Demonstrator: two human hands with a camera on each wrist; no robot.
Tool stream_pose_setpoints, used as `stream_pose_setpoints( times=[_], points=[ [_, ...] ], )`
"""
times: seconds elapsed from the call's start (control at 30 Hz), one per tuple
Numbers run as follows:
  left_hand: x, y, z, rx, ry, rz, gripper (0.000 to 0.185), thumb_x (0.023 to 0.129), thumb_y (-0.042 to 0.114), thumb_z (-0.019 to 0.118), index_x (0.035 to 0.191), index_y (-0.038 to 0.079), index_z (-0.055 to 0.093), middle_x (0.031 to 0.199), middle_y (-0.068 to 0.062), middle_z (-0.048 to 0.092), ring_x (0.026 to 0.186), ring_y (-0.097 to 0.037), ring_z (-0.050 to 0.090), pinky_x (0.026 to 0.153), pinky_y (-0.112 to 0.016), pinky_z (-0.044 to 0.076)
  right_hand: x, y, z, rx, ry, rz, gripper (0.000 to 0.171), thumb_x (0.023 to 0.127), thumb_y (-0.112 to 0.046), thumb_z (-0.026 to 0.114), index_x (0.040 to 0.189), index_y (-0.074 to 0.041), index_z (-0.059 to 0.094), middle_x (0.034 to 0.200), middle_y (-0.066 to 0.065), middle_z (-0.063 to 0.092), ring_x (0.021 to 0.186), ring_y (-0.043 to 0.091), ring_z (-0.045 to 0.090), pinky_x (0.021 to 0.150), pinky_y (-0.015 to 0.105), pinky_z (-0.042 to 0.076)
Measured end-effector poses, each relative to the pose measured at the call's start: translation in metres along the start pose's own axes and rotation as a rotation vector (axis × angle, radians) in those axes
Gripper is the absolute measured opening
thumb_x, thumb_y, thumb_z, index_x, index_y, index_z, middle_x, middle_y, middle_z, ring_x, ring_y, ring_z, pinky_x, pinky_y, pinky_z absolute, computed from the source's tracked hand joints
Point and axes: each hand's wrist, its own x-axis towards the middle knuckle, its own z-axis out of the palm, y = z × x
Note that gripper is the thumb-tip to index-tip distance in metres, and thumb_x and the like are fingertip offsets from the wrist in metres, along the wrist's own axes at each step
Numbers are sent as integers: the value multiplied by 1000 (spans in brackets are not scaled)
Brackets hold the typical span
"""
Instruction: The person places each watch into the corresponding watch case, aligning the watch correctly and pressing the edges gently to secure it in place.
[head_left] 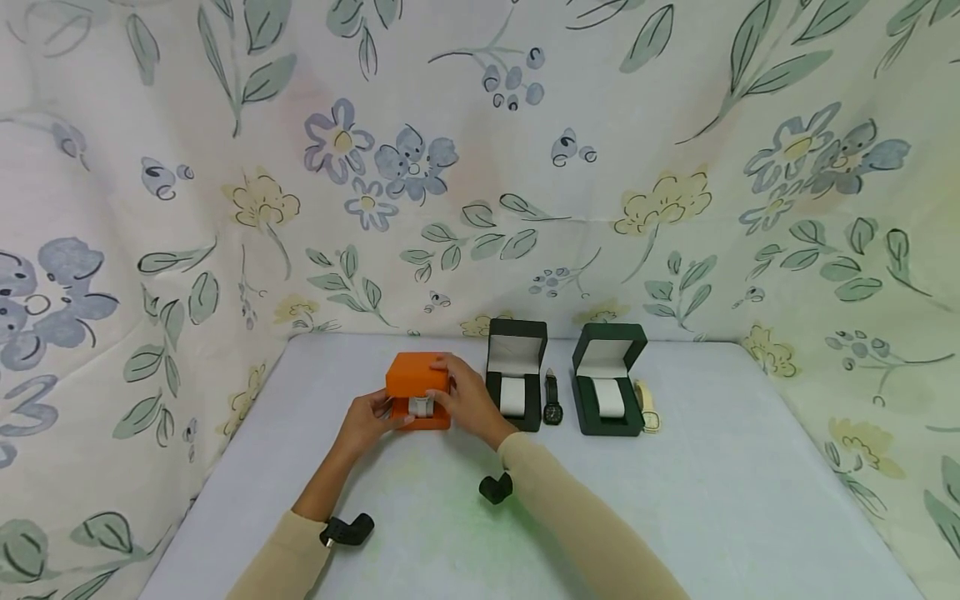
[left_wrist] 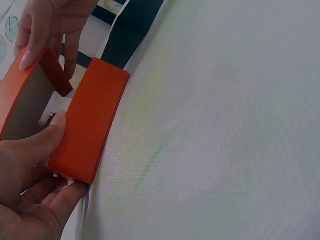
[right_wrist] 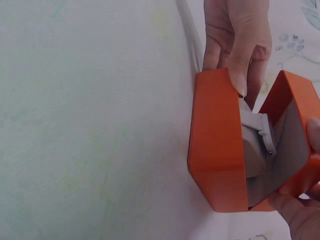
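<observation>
An orange watch box (head_left: 422, 423) stands at the left of the group, its lid (head_left: 410, 375) part-way raised. My left hand (head_left: 367, 423) grips the base at its left side, thumb over the front rim, as the left wrist view also shows. With the right hand (head_left: 471, 402) I hold the lid by its right side, fingers on top and thumb at the front edge. Inside sits a white-strapped watch (right_wrist: 266, 131) around a pale cushion (right_wrist: 252, 155); its face is turned mostly away in the right wrist view.
Right of my hands stand an open black watch box (head_left: 532, 404) and an open dark green one (head_left: 611, 423), each with a white cushion. A black watch (head_left: 552, 408) and a gold watch (head_left: 649, 417) lie beside them. A floral cloth (head_left: 480, 167) hangs behind the white table (head_left: 712, 500).
</observation>
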Motion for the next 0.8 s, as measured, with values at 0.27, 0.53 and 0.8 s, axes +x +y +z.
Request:
stream_pose_setpoints(
  times=[0.27, 0.53, 0.8],
  points=[
    [-3, 0, -1, 7, -1, 4, 61, 85, 10, 83, 139, -6, 58, 140, -24, 58, 132, -39, 53, 108, -47, 44, -4, 4, 4, -23, 8, -25, 43, 93, -10, 74, 133, -8, 58, 149, 9, 50, 141, 23, 46, 110, 31, 45],
    [-2, 2, 0, 0, 3, -12, 63, 85, 8, 82, 141, -6, 56, 138, -24, 59, 130, -38, 56, 106, -45, 47, -8, 7, 5, -41, 16, -45, 42, 90, -8, 76, 129, -9, 61, 151, 8, 50, 144, 23, 42, 113, 33, 41],
    [-1, 1, 1, 0, 2, -16, 63, 87, 8, 81, 142, -7, 54, 139, -25, 58, 130, -39, 56, 105, -44, 48, -11, 7, 6, -50, 25, -30, 41, 90, -7, 77, 128, -10, 62, 152, 7, 49, 147, 25, 37, 113, 33, 41]
  ],
)
